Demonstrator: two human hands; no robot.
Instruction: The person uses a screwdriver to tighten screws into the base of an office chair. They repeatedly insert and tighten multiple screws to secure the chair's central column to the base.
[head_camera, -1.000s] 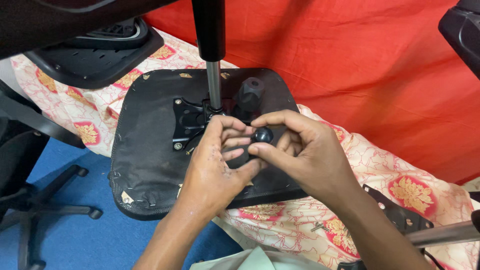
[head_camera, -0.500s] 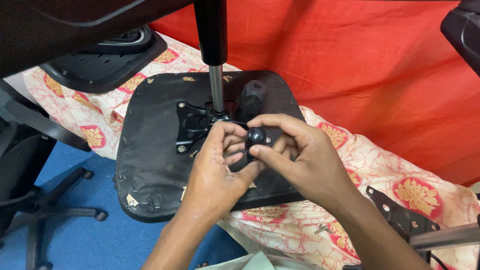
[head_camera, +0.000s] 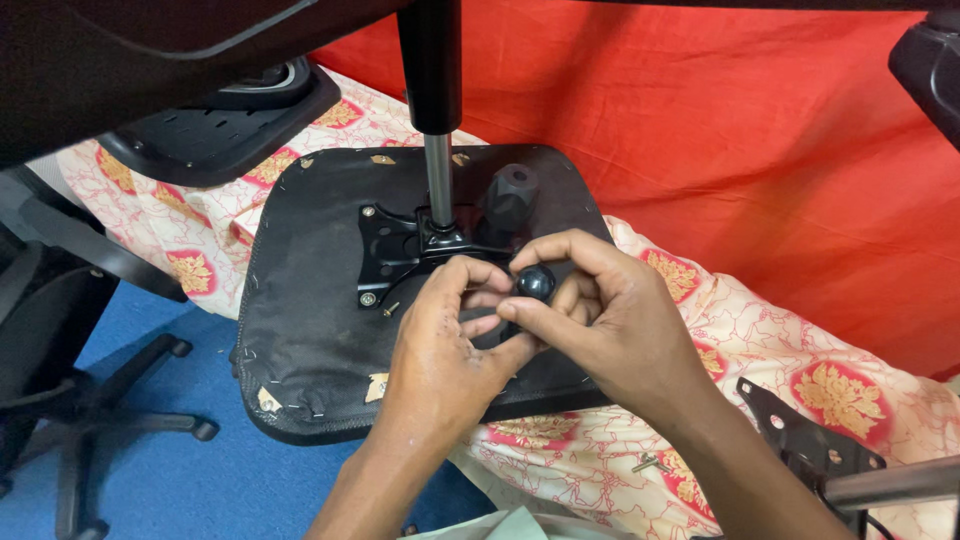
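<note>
An upturned black chair seat (head_camera: 310, 330) lies on a patterned cloth, its metal mechanism plate (head_camera: 390, 255) bolted on with a gas lift column (head_camera: 438, 150) standing up from it. My right hand (head_camera: 610, 320) pinches a small round black knob (head_camera: 534, 282) between thumb and fingers. Pressed against it from the left, my left hand (head_camera: 440, 345) has its fingertips touching the same knob and the lever under it. Both hands hover over the seat's right half, hiding the lever's base.
A black knob-like cap (head_camera: 510, 190) stands on the seat behind the hands. A second metal bracket (head_camera: 805, 440) and loose screws (head_camera: 650, 463) lie on the cloth at right. Another chair seat (head_camera: 215, 140) rests at back left, a chair base (head_camera: 90, 420) on the blue floor. Red fabric (head_camera: 760, 130) hangs behind.
Both hands stay clasped on the knob with small finger shifts; the view has drifted slightly, so the seat sits a little more to the right.
</note>
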